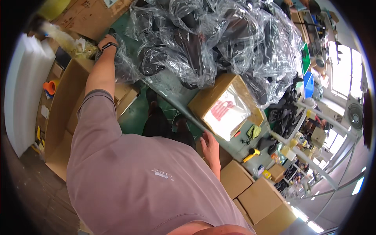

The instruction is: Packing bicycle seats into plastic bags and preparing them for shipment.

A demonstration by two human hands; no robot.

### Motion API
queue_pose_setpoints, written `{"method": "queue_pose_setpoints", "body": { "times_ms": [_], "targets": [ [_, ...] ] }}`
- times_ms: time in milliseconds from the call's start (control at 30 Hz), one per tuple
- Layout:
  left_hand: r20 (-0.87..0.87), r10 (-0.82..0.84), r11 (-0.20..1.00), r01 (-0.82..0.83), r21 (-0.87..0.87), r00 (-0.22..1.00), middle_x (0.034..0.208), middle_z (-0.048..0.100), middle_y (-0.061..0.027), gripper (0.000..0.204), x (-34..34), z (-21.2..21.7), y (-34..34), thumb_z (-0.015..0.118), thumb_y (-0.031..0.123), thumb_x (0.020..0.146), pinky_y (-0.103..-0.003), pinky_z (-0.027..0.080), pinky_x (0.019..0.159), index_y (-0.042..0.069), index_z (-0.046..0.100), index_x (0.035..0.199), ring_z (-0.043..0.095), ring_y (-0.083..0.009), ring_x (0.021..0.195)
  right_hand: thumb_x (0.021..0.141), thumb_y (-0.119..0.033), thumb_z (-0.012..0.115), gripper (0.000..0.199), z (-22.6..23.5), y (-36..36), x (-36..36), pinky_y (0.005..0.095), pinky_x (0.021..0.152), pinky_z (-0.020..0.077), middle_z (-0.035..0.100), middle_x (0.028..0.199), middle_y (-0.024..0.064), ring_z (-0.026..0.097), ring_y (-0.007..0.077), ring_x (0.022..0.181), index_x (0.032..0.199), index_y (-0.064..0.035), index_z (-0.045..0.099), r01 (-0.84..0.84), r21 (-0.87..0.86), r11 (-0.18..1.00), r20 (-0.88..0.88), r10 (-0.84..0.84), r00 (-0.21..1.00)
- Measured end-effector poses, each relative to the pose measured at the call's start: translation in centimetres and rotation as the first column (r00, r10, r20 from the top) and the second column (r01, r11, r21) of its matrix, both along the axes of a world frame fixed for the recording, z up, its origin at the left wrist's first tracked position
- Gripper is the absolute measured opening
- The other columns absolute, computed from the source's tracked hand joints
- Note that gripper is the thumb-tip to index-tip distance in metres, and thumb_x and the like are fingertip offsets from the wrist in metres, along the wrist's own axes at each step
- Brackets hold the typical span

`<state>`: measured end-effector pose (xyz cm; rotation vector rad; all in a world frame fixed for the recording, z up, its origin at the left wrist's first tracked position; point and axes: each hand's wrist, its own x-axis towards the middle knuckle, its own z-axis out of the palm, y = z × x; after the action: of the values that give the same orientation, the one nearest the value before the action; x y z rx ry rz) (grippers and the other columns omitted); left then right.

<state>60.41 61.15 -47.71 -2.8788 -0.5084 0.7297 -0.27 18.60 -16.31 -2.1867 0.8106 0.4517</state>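
My left arm reaches out to the far left, a dark band watch on its wrist. My left hand point(107, 40) is closed around a dark piece point(112, 31) whose kind I cannot make out. Clear plastic wrapping point(126, 64) hangs beside that wrist, over the table's edge. My right hand point(210, 148) is by the table's near edge, fingers loosely stretched and nothing in them. Closest to it stands an open cardboard box point(201, 102) with white plastic bags point(229, 113) printed in red. A large heap of dark items in clear plastic bags point(196, 47) covers much of the table point(170, 84).
Left of me stand an open carton point(58, 129) and white foam sheets point(27, 90). A yellow-and-black hand tool point(251, 155) lies on the table. Closed cardboard boxes point(260, 197) are stacked at the right. A fan point(355, 114) and cluttered shelving are farther right.
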Motion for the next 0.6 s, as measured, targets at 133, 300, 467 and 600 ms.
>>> {"method": "queue_pose_setpoints", "body": {
  "times_ms": [133,300,467,600],
  "targets": [
    [-0.038,0.036,0.982,-0.042,-0.183,0.999,0.157,0.063,-0.0238,0.099,0.8,3.6,0.1,0.081,0.057,0.094,-0.057,0.055,0.113,0.0,0.042,0.165,0.065,-0.0419,0.14,0.104,-0.014,0.074,0.046,-0.8,1.3,0.1,0.0458,0.103,0.0587,0.076,0.126,0.0242,0.075,0.0384,0.116,0.146,0.0008,0.065,-0.02,0.015,1.0,-0.012,0.021,1.0],
    [0.106,0.449,0.682,-0.263,-0.683,0.887,0.16,0.059,-0.0268,0.094,2.9,9.3,2.8,0.081,0.05,0.091,-0.058,0.055,0.108,-0.004,0.047,0.16,0.063,-0.0447,0.139,0.103,-0.014,0.075,0.046,-0.5,1.9,1.9,0.0465,0.101,0.0586,0.076,0.125,0.0242,0.075,0.0395,0.115,0.145,0.0007,0.065,-0.044,0.037,0.998,0.029,0.043,0.999],
    [0.064,0.948,0.186,-0.38,-0.906,0.312,0.14,0.075,-0.0252,0.061,-1.5,7.2,2.3,0.073,0.043,0.1,-0.053,0.06,0.101,0.0,0.073,0.143,0.073,-0.0399,0.127,0.101,-0.014,0.076,0.046,-0.4,1.2,2.4,0.0479,0.102,0.0573,0.076,0.124,0.0242,0.074,0.0407,0.114,0.143,0.0009,0.066,-0.029,-0.053,0.998,0.111,0.034,0.993],
    [-0.086,0.955,0.082,-0.532,-0.843,0.282,0.14,0.078,-0.0136,0.061,-1.8,-1.3,9.6,0.072,0.046,0.102,-0.052,0.064,0.097,0.002,0.07,0.145,0.075,-0.031,0.125,0.1,-0.014,0.078,0.044,-0.5,0.4,2.3,0.0488,0.101,0.057,0.077,0.121,0.025,0.074,0.0418,0.113,0.14,0.002,0.069,-0.05,-0.031,0.998,0.185,0.055,0.981]
  ]
}}
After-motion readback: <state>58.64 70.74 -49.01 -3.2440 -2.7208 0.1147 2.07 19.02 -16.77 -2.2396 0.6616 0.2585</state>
